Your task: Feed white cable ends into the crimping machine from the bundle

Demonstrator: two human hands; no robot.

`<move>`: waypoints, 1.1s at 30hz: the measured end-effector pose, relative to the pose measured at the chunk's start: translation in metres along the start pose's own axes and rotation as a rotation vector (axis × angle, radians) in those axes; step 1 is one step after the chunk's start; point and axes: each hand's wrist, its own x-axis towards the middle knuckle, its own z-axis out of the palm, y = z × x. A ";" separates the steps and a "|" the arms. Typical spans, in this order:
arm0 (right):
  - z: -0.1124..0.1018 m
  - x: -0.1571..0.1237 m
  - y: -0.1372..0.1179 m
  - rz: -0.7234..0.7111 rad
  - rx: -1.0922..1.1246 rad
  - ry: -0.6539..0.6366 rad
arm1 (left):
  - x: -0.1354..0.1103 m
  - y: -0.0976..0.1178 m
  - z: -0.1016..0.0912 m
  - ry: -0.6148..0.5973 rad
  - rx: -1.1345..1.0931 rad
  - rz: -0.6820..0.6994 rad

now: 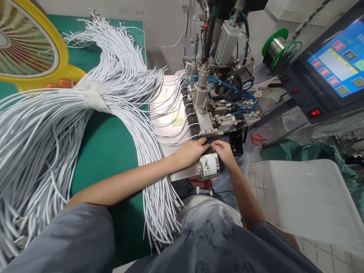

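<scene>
My left hand (192, 152) is closed at the front end of the machine's black cable holder (191, 113), its fingertips pinched on something too small to make out. Facing it, my right hand (224, 152) has thumb and finger pinched together, and a tiny shiny piece shows at the fingertips. Several white cables (182, 133) run from the table into the holder beside my left hand. Just below both hands sits a clear container (209, 167) with a white label. My left forearm lies across a bundle of white cables (136, 132).
A soldering machine (203, 81) with cylinders and blue hoses stands ahead. To its right are a solder wire spool (280, 46) and a lit screen (338, 57). A yellow fan (64, 57) stands on the green table (113, 140). Red scissors (258, 138) and a white bin (309, 197) are right.
</scene>
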 end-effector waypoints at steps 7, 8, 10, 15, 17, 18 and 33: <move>-0.001 0.001 -0.006 0.135 0.064 -0.062 | 0.000 0.001 -0.002 -0.042 0.071 0.047; -0.001 0.000 -0.006 0.148 0.075 -0.067 | 0.001 0.001 -0.003 -0.052 0.076 0.051; -0.001 0.000 -0.005 0.151 0.082 -0.059 | 0.001 0.001 -0.004 -0.068 0.084 0.059; 0.001 0.000 -0.005 0.117 0.090 -0.002 | 0.000 0.002 -0.007 -0.079 0.081 0.064; 0.001 0.002 -0.006 0.103 0.086 0.010 | 0.000 0.002 -0.007 -0.071 0.076 0.067; 0.001 0.003 -0.007 0.094 0.076 0.012 | 0.000 0.002 -0.006 -0.069 0.074 0.068; 0.003 0.008 -0.002 0.003 -0.097 -0.129 | -0.006 0.002 -0.013 -0.038 0.115 0.006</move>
